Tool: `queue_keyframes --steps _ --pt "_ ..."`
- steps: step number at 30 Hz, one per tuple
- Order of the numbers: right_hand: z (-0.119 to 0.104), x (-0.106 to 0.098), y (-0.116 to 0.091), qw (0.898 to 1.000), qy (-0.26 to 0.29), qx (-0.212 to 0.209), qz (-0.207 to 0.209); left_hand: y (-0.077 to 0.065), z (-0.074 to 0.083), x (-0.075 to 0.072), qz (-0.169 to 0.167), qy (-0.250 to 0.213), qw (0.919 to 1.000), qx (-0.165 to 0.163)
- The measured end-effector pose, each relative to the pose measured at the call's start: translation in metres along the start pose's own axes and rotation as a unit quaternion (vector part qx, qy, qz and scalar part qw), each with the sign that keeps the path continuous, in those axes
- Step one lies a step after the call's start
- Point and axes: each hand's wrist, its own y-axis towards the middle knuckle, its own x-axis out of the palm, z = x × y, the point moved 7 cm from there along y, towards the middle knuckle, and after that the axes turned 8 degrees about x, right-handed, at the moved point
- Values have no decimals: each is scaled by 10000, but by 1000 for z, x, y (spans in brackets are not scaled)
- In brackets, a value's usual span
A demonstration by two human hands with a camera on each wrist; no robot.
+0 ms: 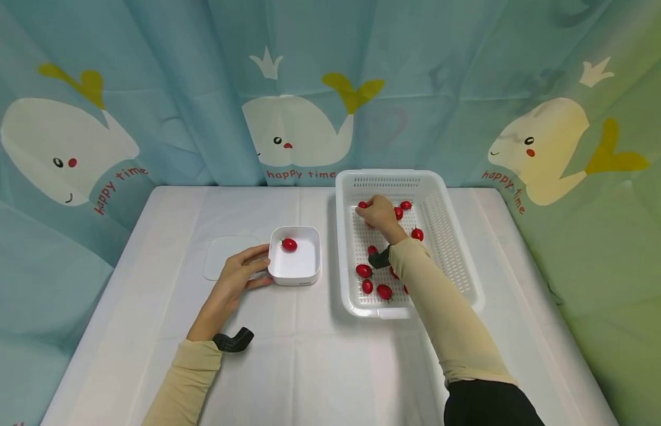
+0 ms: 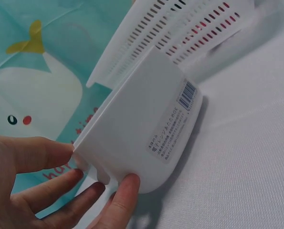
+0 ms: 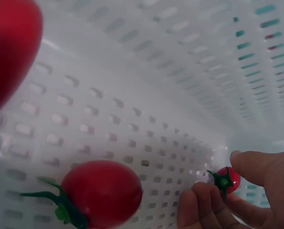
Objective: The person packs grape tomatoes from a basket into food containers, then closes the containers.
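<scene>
A small white square container [image 1: 308, 260] holds one cherry tomato [image 1: 289, 244]. My left hand [image 1: 238, 277] touches its left side, the fingertips resting against the wall and near corner; a printed label [image 2: 173, 129] shows in the left wrist view. Inside a white perforated basket [image 1: 458, 260] on the right, my right hand [image 1: 382, 215] pinches a cherry tomato [image 1: 363, 205] between thumb and fingers. The right wrist view shows that tomato [image 3: 229, 180] with its green stem. Several more cherry tomatoes [image 1: 364, 271] lie on the basket floor, some partly hidden by the right forearm.
A clear flat lid [image 1: 215, 254] lies on the white-covered table [image 1: 309, 367], left of the container and partly behind my left hand. The basket stands just right of the container. A curtain with whale prints [image 1: 298, 133] hangs behind the table and along its sides.
</scene>
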Motion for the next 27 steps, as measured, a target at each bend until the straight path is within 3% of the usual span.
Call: queue_keyframes --steps 17,27 --pt "-10 -4 -9 9966 -655 -484 123 1 -2 -1 -22 -9 10000 43" --pt "-28 -11 -29 9962 -276 -826 -49 1 -2 -1 -14 -40 10000 46"
